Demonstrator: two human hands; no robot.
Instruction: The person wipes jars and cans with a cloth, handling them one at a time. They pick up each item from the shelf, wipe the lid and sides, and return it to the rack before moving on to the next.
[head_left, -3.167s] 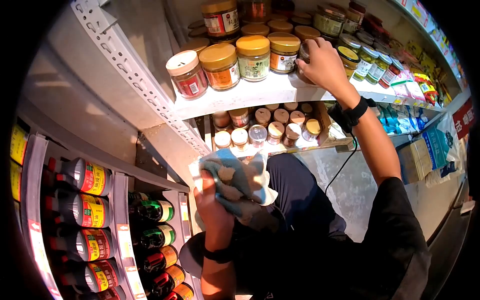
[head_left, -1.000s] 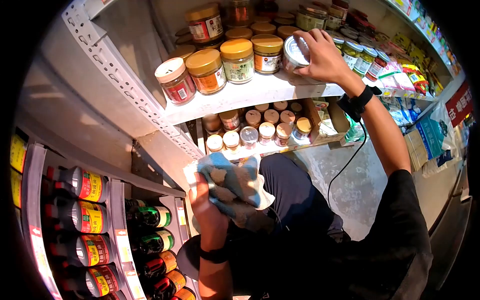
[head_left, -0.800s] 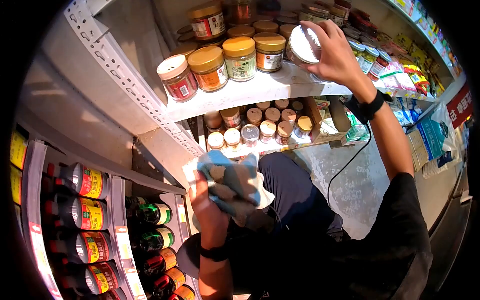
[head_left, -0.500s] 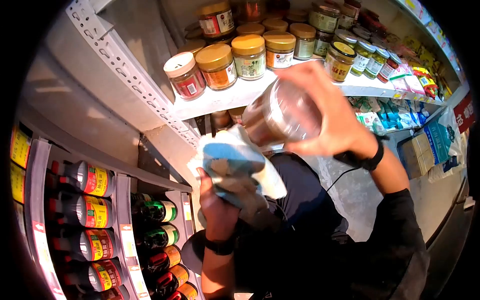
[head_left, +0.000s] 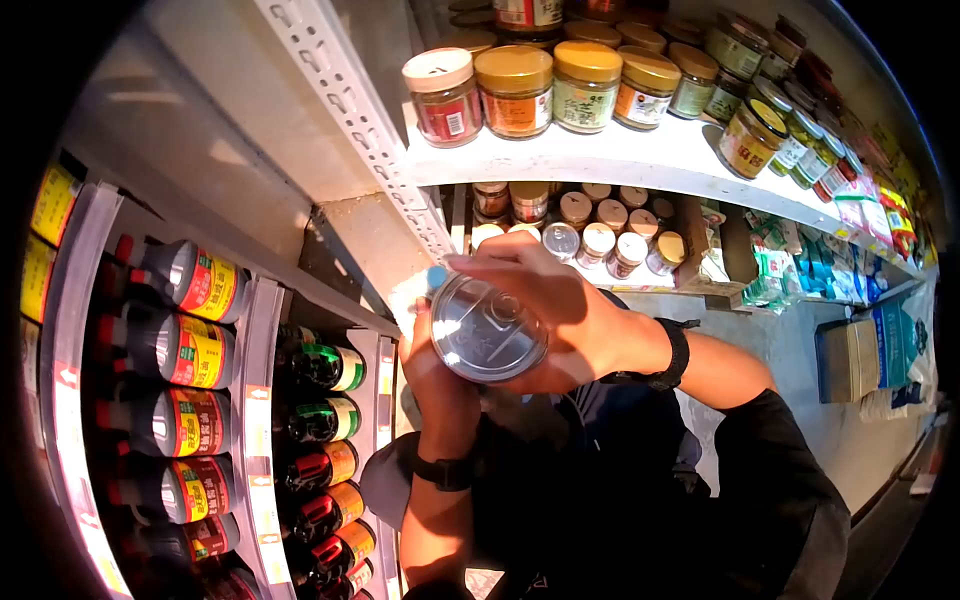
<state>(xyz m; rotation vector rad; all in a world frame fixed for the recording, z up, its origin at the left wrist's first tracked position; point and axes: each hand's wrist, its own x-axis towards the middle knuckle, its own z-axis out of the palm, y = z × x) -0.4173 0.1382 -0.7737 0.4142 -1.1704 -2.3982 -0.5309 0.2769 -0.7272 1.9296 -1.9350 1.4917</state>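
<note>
My right hand (head_left: 570,325) is wrapped round a jar (head_left: 487,335), its clear round end turned up toward me. Behind and below it, my left hand (head_left: 440,385) holds a blue-and-white cloth (head_left: 437,278) against the jar's side. Only a small edge of the cloth shows; the jar and my right hand hide the rest. Just beyond, on the lower shelf, stand several small jars (head_left: 598,240) with pale lids.
Gold-lidded jars (head_left: 513,90) line the white upper shelf (head_left: 600,165) ahead. A perforated upright (head_left: 350,120) rises at its left end. Bottles with yellow and red labels (head_left: 195,355) lie in a rack at left. Packaged goods (head_left: 880,340) sit at the far right.
The jar has come down and left to my left hand and tipped so its clear end faces up. The cloth is now mostly covered. The view has shifted, showing the lower shelf.
</note>
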